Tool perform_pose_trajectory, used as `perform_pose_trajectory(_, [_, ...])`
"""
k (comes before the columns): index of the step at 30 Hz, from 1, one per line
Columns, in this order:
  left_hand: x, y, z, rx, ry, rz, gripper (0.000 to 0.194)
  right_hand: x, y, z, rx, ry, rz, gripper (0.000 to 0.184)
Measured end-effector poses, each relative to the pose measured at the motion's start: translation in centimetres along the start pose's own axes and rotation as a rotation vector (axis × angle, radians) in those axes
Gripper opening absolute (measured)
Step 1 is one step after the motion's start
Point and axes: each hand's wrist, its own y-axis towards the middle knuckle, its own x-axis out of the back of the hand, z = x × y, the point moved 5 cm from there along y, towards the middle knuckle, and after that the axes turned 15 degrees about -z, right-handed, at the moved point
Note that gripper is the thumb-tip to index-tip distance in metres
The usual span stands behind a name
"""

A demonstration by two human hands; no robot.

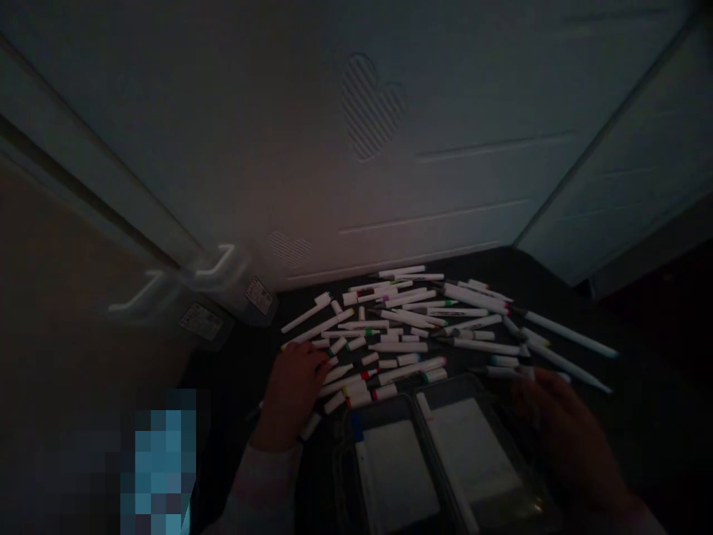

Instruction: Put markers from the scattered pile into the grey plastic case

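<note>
Many white markers [398,347] and loose caps lie in a spread heap on the dark surface. My left hand [295,386] rests at the heap's left edge, its fingers bent together over the markers; what they pinch is hidden. My right hand [568,431] is closed at the right, with a pale, marker-like piece between thumb and fingers, dim and blurred. Between my hands, close to me, lies an open plastic case [415,401] with two sections. A blue-ended marker [359,446] lies in its left section, a white marker [448,464] in its right one, beside pale panels.
Two clear plastic containers [259,293] with labels and light handles stand at the back left. A pale panel [445,96] with raised hearts and ridges rises behind the markers, and another side panel [624,178] stands at the right. A pixelated bright patch [164,461] shows at lower left. Light is very dim.
</note>
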Motion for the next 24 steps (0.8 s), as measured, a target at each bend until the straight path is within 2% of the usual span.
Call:
perform_pose_trajectory(6, [-0.3,0.5,-0.1,-0.029,-0.020,0.027,0.023,-0.7,0.0,-0.2,0.024,0.148,0.060,0.035])
perform_pose_trajectory(15, [-0.4,0.9,-0.3,0.016,-0.028,0.064,0.023,-1.1,-0.1,-0.3,-0.010,0.271,0.071,0.037])
perform_pose_trajectory(21, [-0.4,0.8,-0.4,0.031,-0.073,0.038,0.017,-1.4,-0.2,0.2,0.030,0.273,0.114,0.039])
perform_pose_trajectory(24, [0.0,0.9,-0.4,0.006,-0.142,-0.024,0.017,-1.4,-0.3,0.5,0.044,0.281,0.118,0.037])
